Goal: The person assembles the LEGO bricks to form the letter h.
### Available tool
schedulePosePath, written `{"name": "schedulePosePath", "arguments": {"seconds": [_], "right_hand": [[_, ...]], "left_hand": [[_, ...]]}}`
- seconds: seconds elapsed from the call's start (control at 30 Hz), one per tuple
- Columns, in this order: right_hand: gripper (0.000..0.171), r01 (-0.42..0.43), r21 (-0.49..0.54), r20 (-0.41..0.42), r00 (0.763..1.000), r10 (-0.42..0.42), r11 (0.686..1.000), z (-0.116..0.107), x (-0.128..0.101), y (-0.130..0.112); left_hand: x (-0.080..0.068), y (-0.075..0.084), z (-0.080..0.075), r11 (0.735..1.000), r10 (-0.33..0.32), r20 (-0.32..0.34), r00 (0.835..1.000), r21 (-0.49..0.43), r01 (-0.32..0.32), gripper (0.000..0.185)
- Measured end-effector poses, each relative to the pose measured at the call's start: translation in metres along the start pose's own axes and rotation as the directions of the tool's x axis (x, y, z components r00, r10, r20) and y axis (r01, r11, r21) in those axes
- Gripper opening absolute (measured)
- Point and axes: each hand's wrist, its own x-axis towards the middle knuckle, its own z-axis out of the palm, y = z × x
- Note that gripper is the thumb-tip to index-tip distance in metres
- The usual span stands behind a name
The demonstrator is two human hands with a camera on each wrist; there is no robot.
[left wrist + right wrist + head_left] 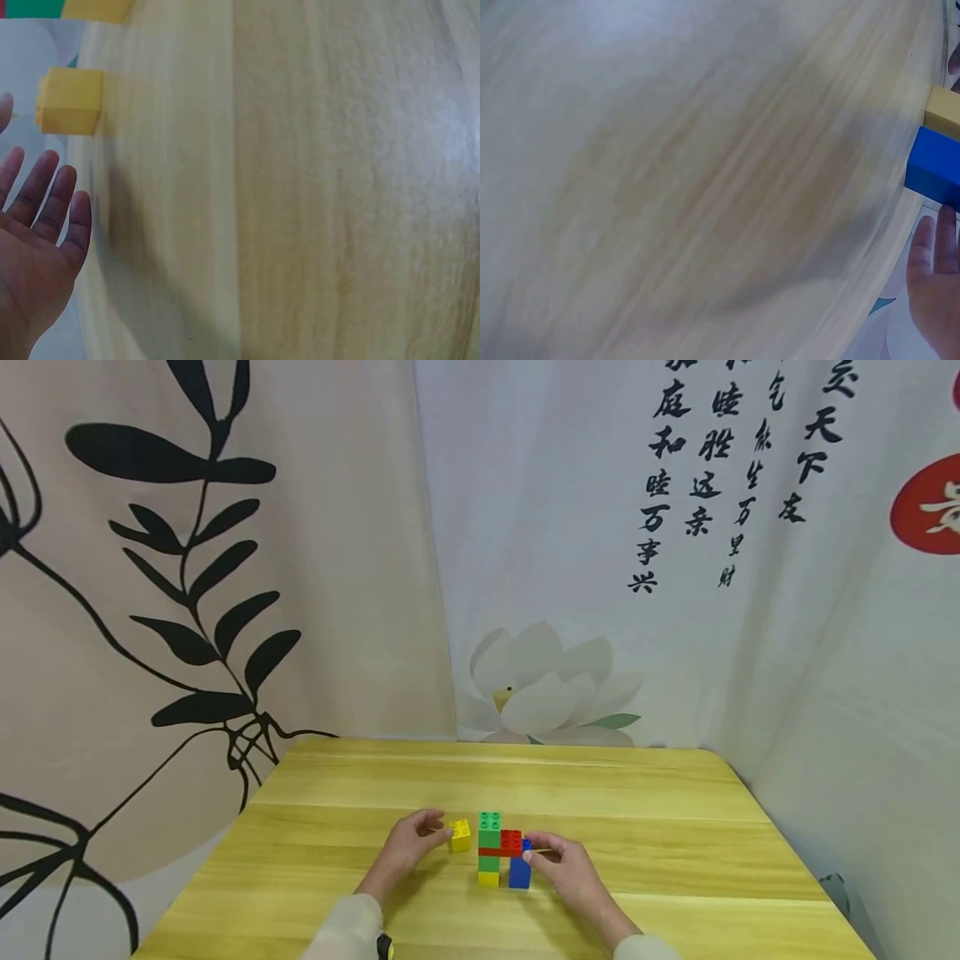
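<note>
A small structure of toy building bricks stands on the table. Its left column has a green brick point(490, 837) on top and a yellow brick point(489, 879) at the base. A red brick point(512, 841) lies across toward a blue brick point(519, 873) on the right. My right hand point(567, 868) holds the blue brick's upper right side between thumb and forefinger; in the right wrist view its other fingers are extended beside it. A separate yellow brick point(460, 837) sits left of the structure. My left hand point(411, 843) is beside it, fingers loose and apart, the thumb close to its left side.
The wooden table point(322, 860) has its far edge along a printed curtain point(360, 568). A white curtain point(862, 693) hangs on the right. Both bare hands reach in from the near side, and a dark band point(385, 946) shows at the left sleeve.
</note>
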Motion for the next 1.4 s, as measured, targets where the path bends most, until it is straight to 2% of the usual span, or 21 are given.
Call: {"name": "schedulePosePath", "arguments": {"seconds": [0.23,0.43,0.6,0.83,1.2,1.4], "right_hand": [[0.045,0.001,0.014,-0.001,1.000,-0.001,1.000,0.001,0.000,0.002],[0.045,-0.001,0.016,0.006,1.000,0.001,1.000,0.002,0.000,0.003],[0.045,0.007,0.014,0.006,1.000,-0.007,1.000,0.002,0.001,0.004],[0.045,-0.004,0.009,0.002,1.000,0.004,1.000,0.002,0.002,0.004],[0.046,-0.002,0.011,-0.003,1.000,0.002,1.000,0.002,0.001,0.003],[0.047,0.003,0.012,-0.006,1.000,-0.003,1.000,0.001,0.001,0.004]], "left_hand": [[0.004,-0.009,0.004,1.000,0.005,0.010,1.000,0.030,-0.005,0.052],[0.006,-0.008,0.007,0.999,0.009,0.028,1.000,0.039,-0.010,0.054],[0.006,-0.008,0.010,0.999,0.001,0.028,1.000,0.042,-0.002,0.048],[0.008,-0.011,0.012,0.998,0.027,0.026,0.999,0.063,-0.029,0.042],[0.009,-0.008,0.009,0.998,0.014,0.006,1.000,0.054,-0.015,0.036],[0.011,-0.005,0.004,1.000,-0.003,-0.005,1.000,0.015,0.003,0.037]]}}
